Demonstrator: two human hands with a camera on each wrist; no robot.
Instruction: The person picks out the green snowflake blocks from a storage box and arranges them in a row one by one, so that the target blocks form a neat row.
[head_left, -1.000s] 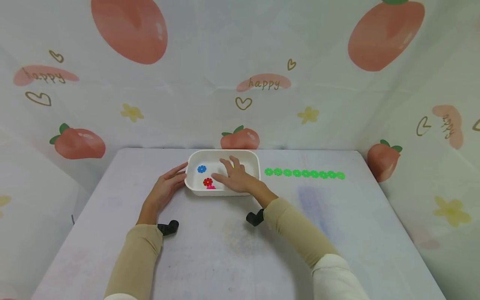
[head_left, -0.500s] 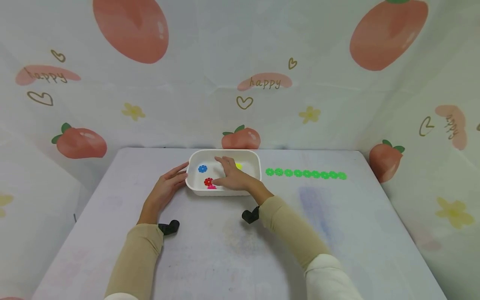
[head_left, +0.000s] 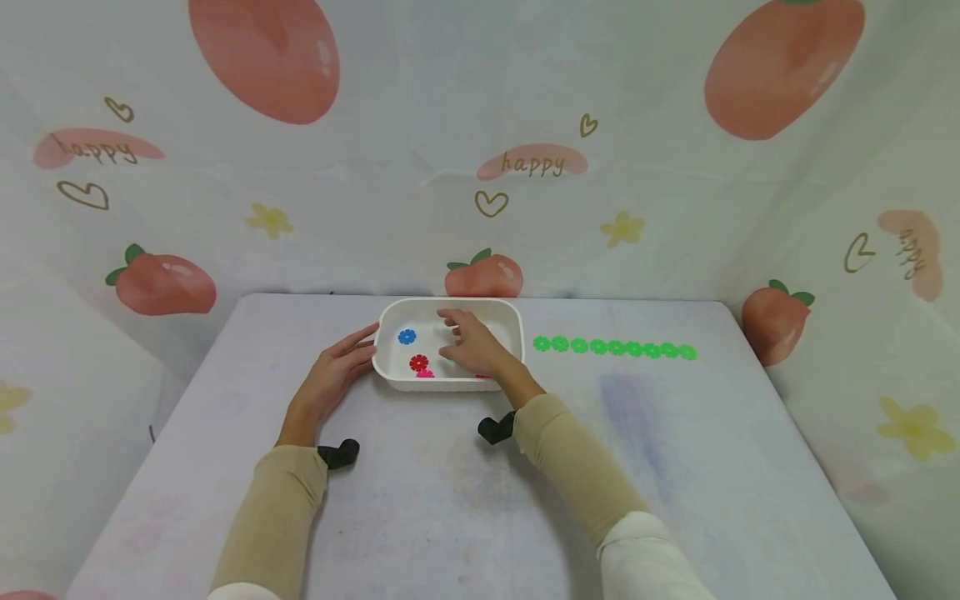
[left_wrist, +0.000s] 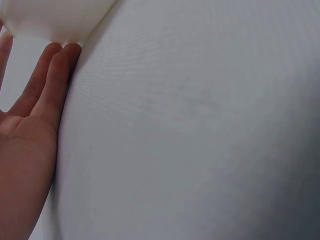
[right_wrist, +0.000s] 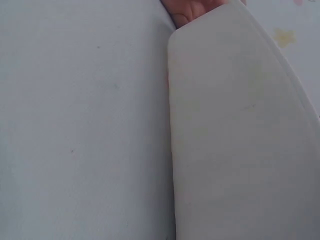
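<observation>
A white tray (head_left: 450, 385) stands near the table's back edge. My left hand (head_left: 330, 379) rests its straight fingers against the tray's left end; in the left wrist view, the fingertips (left_wrist: 72, 50) touch its wall. Over the tray's right half hangs my right hand (head_left: 480, 346), thumb apart from the loosely bent fingers, with nothing visible between them. Inside lie a blue flower-shaped disc (head_left: 407, 337), a red one (head_left: 418, 363) and a pink one (head_left: 425, 374). A bit of red (head_left: 483, 376) shows below the right hand, which hides part of the tray floor.
Several green flower-shaped discs (head_left: 617, 347) form a row on the table (head_left: 420, 500), right of the tray. A patterned cloth (head_left: 375, 167) hangs behind the table. In the right wrist view, the tray's outer wall (right_wrist: 240, 125) fills the right side.
My right hand has shifted within the tray, its fingers drawing closer together. The yellow piece beside it is now hidden, and a bit of red shows beneath. The left hand stays put.
</observation>
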